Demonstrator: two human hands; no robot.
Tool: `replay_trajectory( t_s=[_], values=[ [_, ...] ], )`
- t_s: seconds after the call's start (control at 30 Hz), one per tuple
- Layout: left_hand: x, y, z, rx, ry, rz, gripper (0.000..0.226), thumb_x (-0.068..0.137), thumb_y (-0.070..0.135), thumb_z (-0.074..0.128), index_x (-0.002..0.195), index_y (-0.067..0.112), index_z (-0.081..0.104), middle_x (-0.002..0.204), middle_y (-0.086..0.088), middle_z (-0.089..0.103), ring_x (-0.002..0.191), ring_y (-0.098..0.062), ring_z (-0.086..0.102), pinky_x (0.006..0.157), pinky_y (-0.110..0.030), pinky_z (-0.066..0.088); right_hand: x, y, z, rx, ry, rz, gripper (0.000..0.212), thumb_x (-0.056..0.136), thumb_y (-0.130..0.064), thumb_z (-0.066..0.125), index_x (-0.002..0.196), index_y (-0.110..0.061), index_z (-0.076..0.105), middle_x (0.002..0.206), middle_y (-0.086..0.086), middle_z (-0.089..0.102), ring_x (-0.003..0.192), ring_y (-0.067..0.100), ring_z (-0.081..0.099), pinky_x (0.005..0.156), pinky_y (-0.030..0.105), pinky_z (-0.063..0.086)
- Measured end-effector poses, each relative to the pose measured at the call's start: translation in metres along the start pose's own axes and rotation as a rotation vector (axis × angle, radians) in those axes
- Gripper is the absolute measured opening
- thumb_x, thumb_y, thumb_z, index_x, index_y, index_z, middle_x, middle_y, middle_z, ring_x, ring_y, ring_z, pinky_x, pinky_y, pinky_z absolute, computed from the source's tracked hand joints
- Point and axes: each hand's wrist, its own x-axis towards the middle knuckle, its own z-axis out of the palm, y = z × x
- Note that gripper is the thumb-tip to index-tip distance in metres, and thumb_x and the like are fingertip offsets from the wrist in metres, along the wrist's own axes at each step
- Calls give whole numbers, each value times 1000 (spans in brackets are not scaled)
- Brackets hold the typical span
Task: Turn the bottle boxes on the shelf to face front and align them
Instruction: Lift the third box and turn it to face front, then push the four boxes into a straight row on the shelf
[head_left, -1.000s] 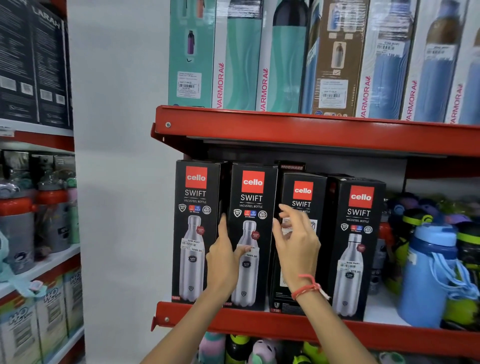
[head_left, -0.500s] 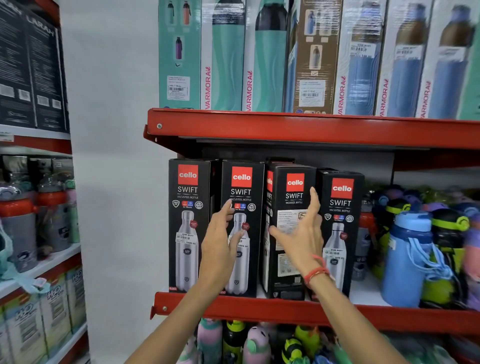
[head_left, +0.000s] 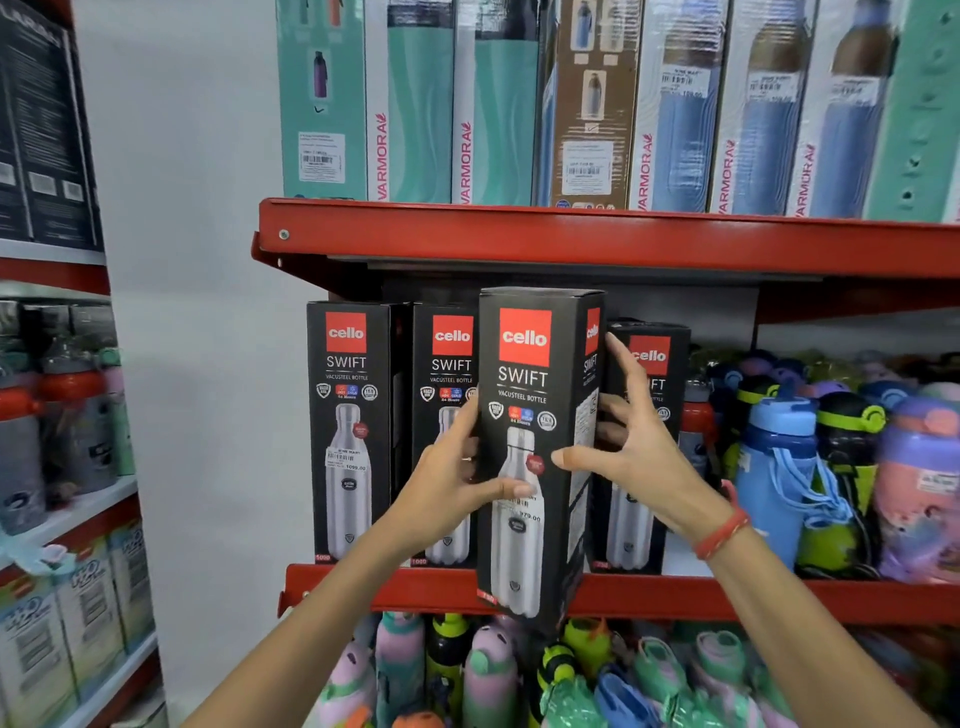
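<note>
Black Cello Swift bottle boxes stand on the red middle shelf (head_left: 675, 597). The third box (head_left: 535, 374) is pulled out in front of the shelf, front face toward me, its bottom hanging below the shelf lip. My left hand (head_left: 452, 483) grips its left edge with the thumb across the front. My right hand (head_left: 628, 447) holds its right side, fingers spread. The leftmost box (head_left: 347, 415) and second box (head_left: 447, 374) stand facing front. The fourth box (head_left: 652, 364) stands behind my right hand, partly hidden.
Loose coloured bottles (head_left: 779, 467) crowd the shelf to the right of the boxes. Tall Varmora boxes (head_left: 498, 104) fill the shelf above. More bottles (head_left: 483, 675) lie on the shelf below. Another rack (head_left: 57, 415) with bottles and boxes stands at the left.
The third box, which stood sideways in the row, has been taken in both hands, pulled out of the shelf and turned so its front faces me.
</note>
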Motion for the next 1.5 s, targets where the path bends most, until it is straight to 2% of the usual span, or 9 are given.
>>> replay_trajectory(
  t_s=[0.17,0.3,0.4,0.5,0.7,0.9,1.07,1.3,1.5],
  values=[
    [7,8,22,-6,135,25,99,72,14,82,150,26,22,127,11,61,109,10,58,91,-15,51,15,-8,-12,-1,-131,13,116,76,-6,77,147,-52,-1,123,-32,45,105,-9,60,86,16,51],
    [29,-7,42,63,212,22,107,73,21,81,151,38,9,144,9,51,132,-7,47,112,-42,39,37,-8,-13,-123,-107,49,115,76,-16,79,145,-53,-5,125,-26,52,109,10,63,94,46,53],
    [44,-21,53,115,230,-34,108,77,16,78,152,38,2,142,10,53,114,6,53,103,-18,42,47,8,-10,-138,-62,67,113,78,-8,76,147,-50,-4,121,-20,57,104,7,63,95,50,52],
    [55,-32,64,211,272,-72,105,82,9,73,152,32,-1,118,2,68,76,-8,61,65,-3,43,55,27,-1,-128,14,60,108,80,-1,72,151,-41,1,121,-23,53,103,0,59,101,41,49],
    [68,-48,73,266,281,-144,101,84,3,68,153,31,-1,124,-2,67,75,-8,62,74,-19,47,63,53,13,-154,94,78,101,84,0,67,152,-36,0,119,-11,58,86,-6,58,63,-1,43],
    [77,-48,74,390,240,-232,99,91,6,59,149,28,-17,137,-15,54,111,-30,61,91,-36,44,69,58,27,-273,220,132,94,86,-9,67,152,-34,4,106,-8,59,85,8,56,86,22,42],
    [69,-48,74,512,145,-217,101,88,-8,51,147,21,-26,148,-20,35,107,-42,58,89,-44,45,72,50,35,-665,332,199,91,84,-27,70,152,-16,11,95,15,72,94,32,67,83,40,53],
    [50,-44,44,493,88,-23,85,91,1,55,153,16,0,144,-15,45,120,-34,54,99,-41,46,68,32,60,-976,468,116,78,92,-10,59,151,-2,9,134,20,50,102,37,63,76,42,51],
    [12,-48,-27,375,536,247,34,93,9,52,127,13,56,121,-3,65,112,-13,59,101,-23,44,62,1,126,-563,521,-261,47,92,-12,53,139,-11,45,132,11,49,117,27,51,98,39,48]
  ],
)
